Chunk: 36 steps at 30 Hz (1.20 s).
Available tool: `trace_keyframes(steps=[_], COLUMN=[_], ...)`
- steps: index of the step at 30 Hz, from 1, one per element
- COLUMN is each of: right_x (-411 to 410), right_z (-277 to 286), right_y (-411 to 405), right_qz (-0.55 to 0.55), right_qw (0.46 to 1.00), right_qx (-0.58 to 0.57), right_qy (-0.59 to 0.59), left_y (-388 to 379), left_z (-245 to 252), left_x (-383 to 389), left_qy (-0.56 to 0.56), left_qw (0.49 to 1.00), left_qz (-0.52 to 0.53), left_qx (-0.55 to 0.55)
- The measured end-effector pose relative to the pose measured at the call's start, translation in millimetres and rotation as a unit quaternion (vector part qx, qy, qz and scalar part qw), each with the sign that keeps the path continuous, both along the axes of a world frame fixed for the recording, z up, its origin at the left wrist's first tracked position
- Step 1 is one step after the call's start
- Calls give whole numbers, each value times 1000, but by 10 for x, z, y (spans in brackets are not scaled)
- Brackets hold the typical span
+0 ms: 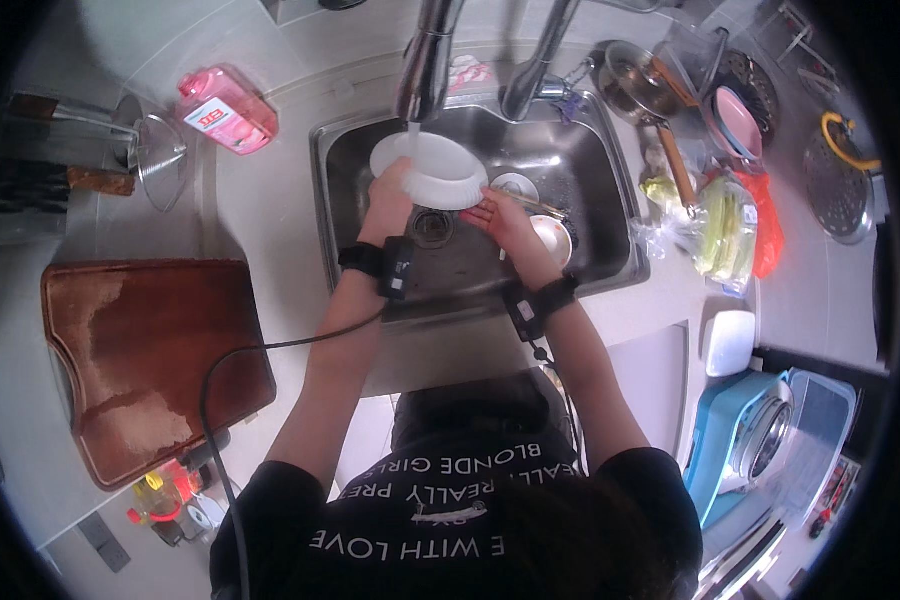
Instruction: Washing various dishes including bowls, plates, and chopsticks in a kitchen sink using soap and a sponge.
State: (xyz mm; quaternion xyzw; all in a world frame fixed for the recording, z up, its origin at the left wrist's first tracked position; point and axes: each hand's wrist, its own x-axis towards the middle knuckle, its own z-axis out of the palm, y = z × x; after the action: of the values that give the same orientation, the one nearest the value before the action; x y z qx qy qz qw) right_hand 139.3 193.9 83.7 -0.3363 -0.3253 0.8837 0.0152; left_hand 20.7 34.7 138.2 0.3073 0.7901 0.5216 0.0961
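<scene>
A white oval dish with a ribbed rim (450, 169) is tilted under water running from the metal faucet (424, 67). My left hand (392, 196) grips its near left side. At its right edge, my right hand (499, 215) holds the rim with the fingers. Beneath and beside the dish lies the stainless steel sink (450, 266). Inside the sink, right of the dish, are a small white dish (516, 185), some chopsticks or similar utensils (534, 204) and a white bowl (553, 238), partly hidden by my right forearm.
Left of the sink are a pink detergent bottle (229, 112), a mesh strainer (163, 161) and a brown cutting board (165, 360). To the right are a wooden-handled saucepan (634, 82), bagged vegetables (724, 229) and a blue basin (712, 442). A cable hangs across the left forearm.
</scene>
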Motion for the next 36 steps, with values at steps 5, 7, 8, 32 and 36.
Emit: trace_keyframes(steps=[5,7,8,32,36], right_x=[693,1045,1236,1357,656], right_z=[444,331,418,498,630], right_y=[184,231,271,261,59], right_qz=[37,40,25,82,68], right_qw=[981,973,966,880,971], right_qx=[183,226,256,458,210], right_qy=[-58,19,-5,99,96], left_y=[35,-171,-124,166,85], left_z=[-263,-375,-341,66,278], left_x=[-46,-143,-95,-280,291], left_qy=[-1,27,13,301,346], left_qw=[999,998,996,899,888], left_qz=[-41,-49,-84,-9,-180], left_qx=[10,-33,-9,-318,-243])
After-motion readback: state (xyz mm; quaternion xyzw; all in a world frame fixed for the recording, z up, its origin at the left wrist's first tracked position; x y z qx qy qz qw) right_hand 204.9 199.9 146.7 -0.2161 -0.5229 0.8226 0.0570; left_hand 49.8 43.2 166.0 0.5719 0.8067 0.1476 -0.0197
